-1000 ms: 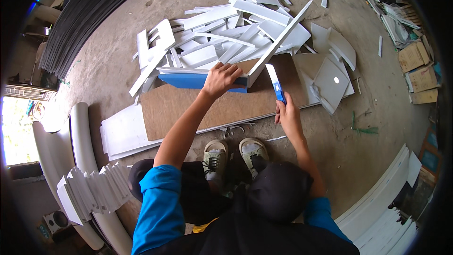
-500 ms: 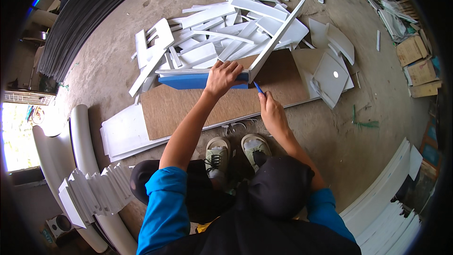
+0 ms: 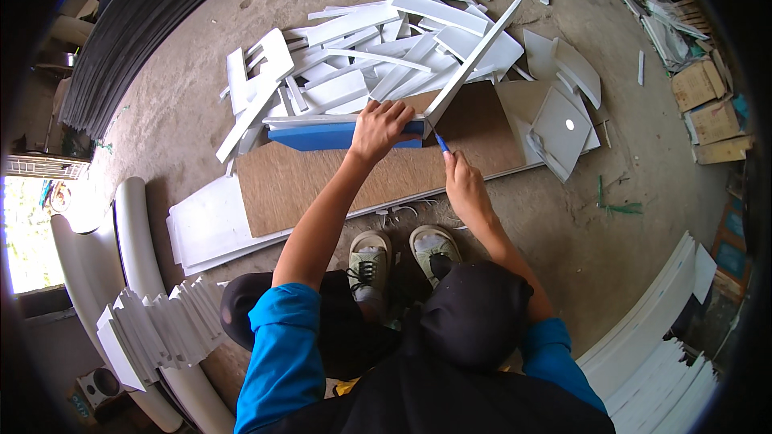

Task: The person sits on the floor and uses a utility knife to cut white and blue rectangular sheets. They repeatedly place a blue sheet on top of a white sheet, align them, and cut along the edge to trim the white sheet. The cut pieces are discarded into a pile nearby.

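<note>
My left hand (image 3: 379, 130) is closed over the edge of a blue block (image 3: 310, 138) and the white foam strip (image 3: 301, 121) lying along its top. It presses both near their right end. My right hand (image 3: 465, 187) grips a slim blue-handled knife (image 3: 441, 143), its thin dark blade at the strip's end, beside the corner of the block. From that corner a long white foam offcut (image 3: 482, 56) slants up and to the right. Beneath the block lies a brown wooden board (image 3: 338, 185).
Beyond the board spreads a heap of white foam offcuts (image 3: 338, 92). White sheets (image 3: 211, 221) stick out under the board's left end. A dark sheet stack (image 3: 149, 32) stands far left, white foam strips (image 3: 165, 333) near left and white panels (image 3: 651, 313) near right. Cardboard boxes (image 3: 712, 116) line the right.
The knife in my right hand has tilted and its blade tip has come up to the end of the foam strip. My left hand keeps its place on the block.
</note>
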The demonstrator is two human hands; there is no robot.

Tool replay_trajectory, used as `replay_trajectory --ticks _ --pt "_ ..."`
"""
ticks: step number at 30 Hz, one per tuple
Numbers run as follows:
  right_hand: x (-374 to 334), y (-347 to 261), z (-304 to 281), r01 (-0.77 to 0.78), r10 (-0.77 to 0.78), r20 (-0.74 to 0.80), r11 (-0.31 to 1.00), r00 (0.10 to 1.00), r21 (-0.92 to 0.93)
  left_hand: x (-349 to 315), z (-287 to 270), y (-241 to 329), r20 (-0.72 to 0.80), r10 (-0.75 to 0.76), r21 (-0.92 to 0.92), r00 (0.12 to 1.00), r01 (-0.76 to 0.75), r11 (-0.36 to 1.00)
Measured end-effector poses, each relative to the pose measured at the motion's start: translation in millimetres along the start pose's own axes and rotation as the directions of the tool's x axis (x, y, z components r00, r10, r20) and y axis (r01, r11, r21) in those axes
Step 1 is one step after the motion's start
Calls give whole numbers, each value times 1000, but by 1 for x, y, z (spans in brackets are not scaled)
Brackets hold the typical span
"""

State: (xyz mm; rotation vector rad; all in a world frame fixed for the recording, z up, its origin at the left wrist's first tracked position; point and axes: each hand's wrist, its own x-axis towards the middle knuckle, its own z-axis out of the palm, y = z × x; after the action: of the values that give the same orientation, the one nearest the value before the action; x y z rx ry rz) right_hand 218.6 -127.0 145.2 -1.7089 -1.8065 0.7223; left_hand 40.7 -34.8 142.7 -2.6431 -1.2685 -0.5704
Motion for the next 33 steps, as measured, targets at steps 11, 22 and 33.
replay_trajectory --ticks 11,22,33 --pt "12 -22 -10 -141 158 152 983 976 -118 -3 4 5 19 -42 22 999 41 999" --pt "40 -16 4 -174 191 168 979 967 -110 -3 5 3 26 -30 -4 999 31 1000" --pt "30 -7 10 -220 231 166 972 959 -87 -4 6 8 -64 -11 74 998 16 997"
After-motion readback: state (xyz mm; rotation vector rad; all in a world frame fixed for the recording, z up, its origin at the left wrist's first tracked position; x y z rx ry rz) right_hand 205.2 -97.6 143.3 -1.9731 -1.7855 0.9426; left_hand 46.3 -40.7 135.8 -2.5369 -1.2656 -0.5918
